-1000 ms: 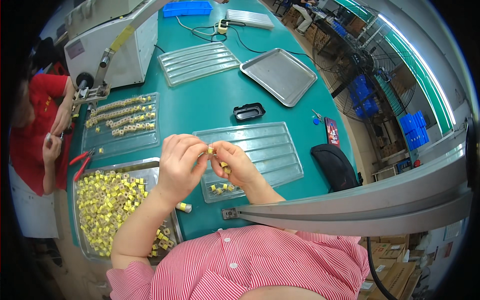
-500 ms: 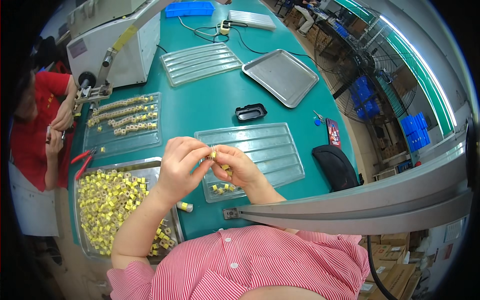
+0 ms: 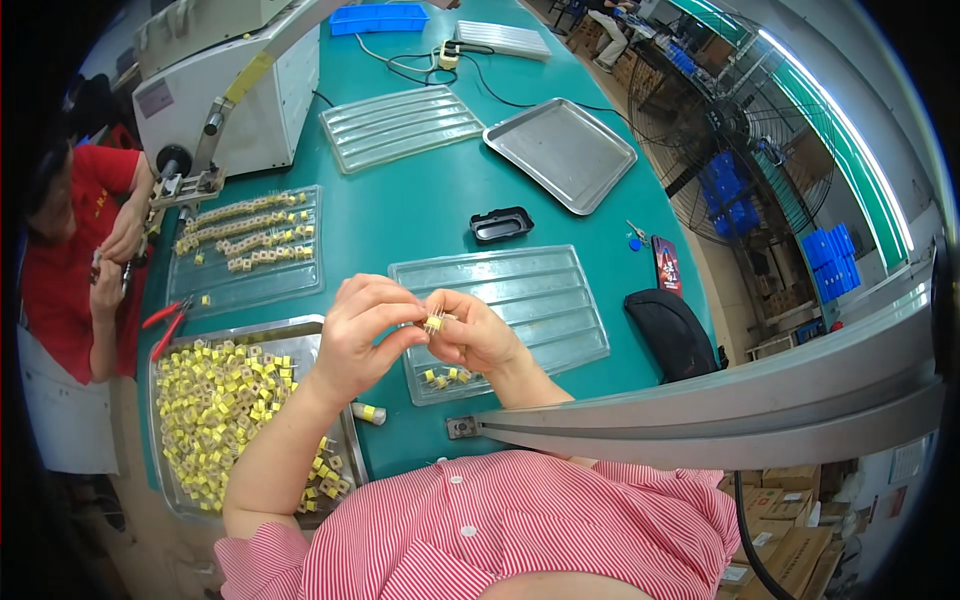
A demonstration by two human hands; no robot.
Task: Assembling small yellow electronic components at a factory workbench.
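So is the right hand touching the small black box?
Apart: the head view shows green tabletop and ribbed clear tray between the right hand and black box.

The worktop (image 3: 420, 205) bears three clear ribbed trays (image 3: 530, 300), two steel trays (image 3: 560, 155), one far-edge blue tray (image 3: 378, 19), one pair of pliers (image 3: 169, 334), one black pouch (image 3: 664, 332) and uncountably many yellow-banded components (image 3: 222, 420).
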